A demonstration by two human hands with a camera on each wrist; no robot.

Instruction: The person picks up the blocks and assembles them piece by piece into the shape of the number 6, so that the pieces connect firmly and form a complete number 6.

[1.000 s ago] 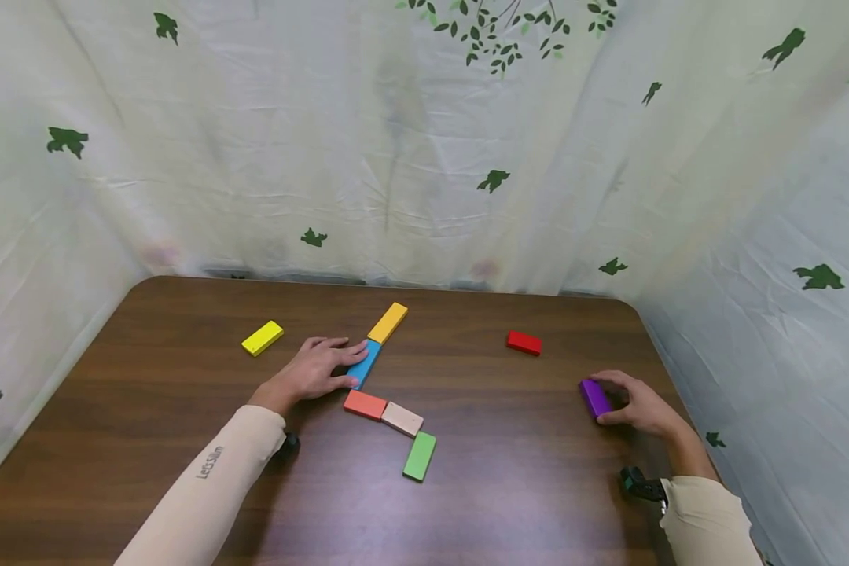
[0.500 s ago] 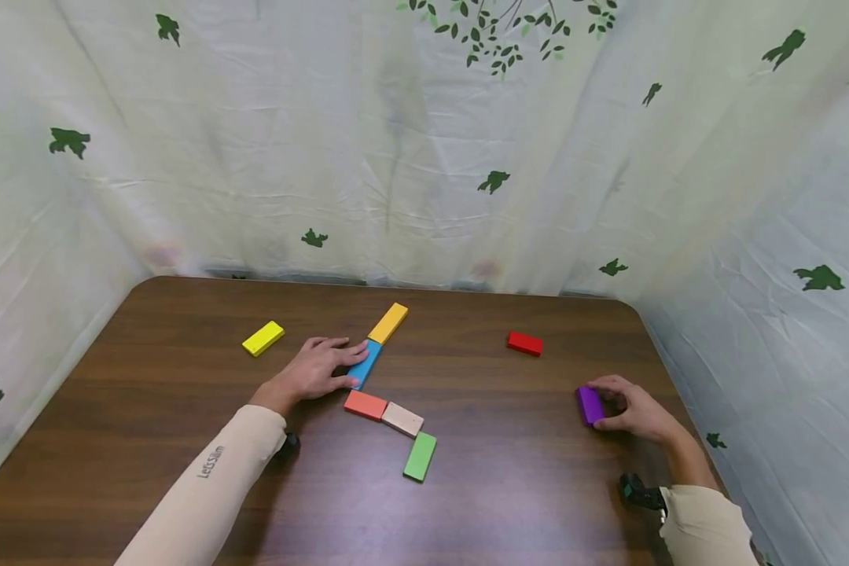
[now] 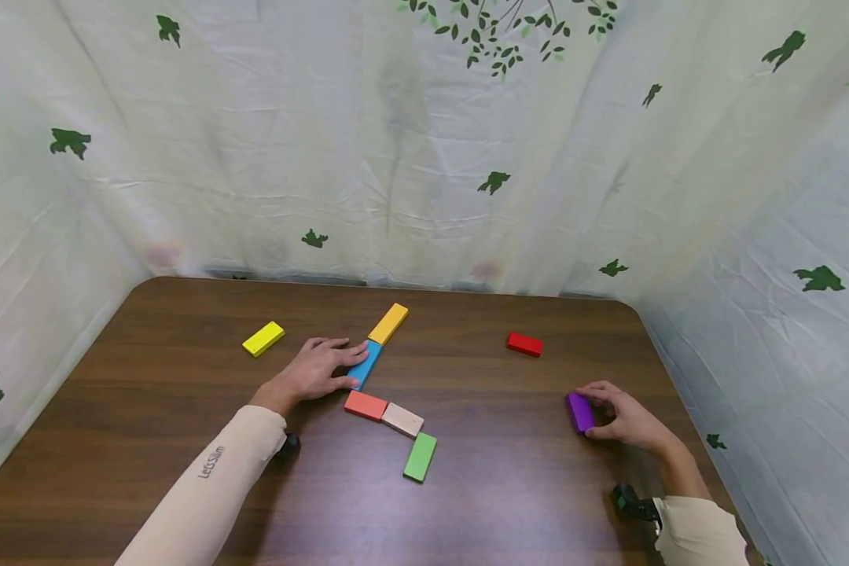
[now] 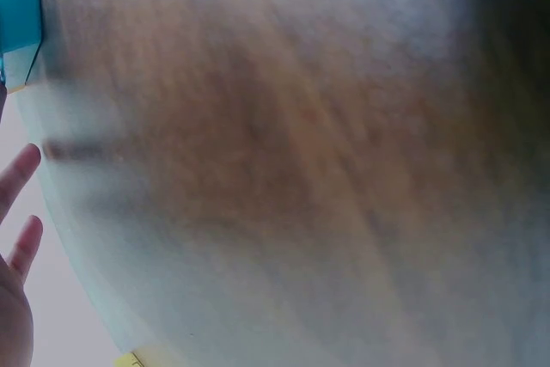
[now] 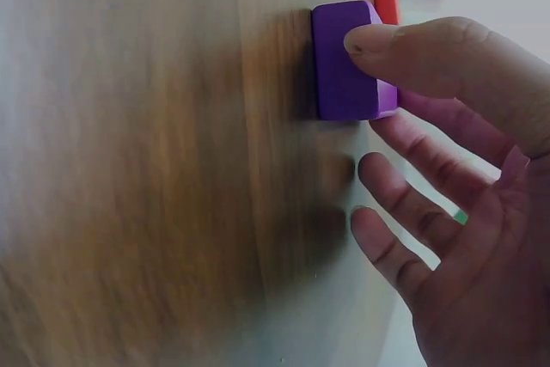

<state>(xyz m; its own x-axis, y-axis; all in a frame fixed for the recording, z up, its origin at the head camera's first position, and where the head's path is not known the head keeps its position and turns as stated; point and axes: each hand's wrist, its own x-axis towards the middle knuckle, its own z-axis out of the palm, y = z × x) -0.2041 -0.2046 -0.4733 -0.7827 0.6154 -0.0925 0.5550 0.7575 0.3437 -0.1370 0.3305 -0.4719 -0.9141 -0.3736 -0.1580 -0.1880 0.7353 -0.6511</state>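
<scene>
My right hand [image 3: 630, 418] pinches a purple block [image 3: 579, 413] between thumb and fingers at the right of the table. In the right wrist view the thumb lies on one face of the purple block [image 5: 344, 62], low over the wood. The left hand [image 3: 318, 369] rests with extended, spread fingers on a blue block [image 3: 365, 365]. An orange block [image 3: 388, 322] adjoins the blue one's far end. Near its other end a coral block [image 3: 365, 406], a pale pinkish block [image 3: 402, 420] and a green block [image 3: 420, 457] continue the bent line.
A yellow block [image 3: 263, 339] lies at the left, beyond the left hand. Toward the back right sits a red block [image 3: 524, 344]. The brown wooden table [image 3: 495, 511] ends at a white curtain [image 3: 424, 141] with leaf prints, which also hangs along both sides.
My right hand has carried the purple block a short way left and nearer to me. The left hand and the blocks in the line stay where they were.
</scene>
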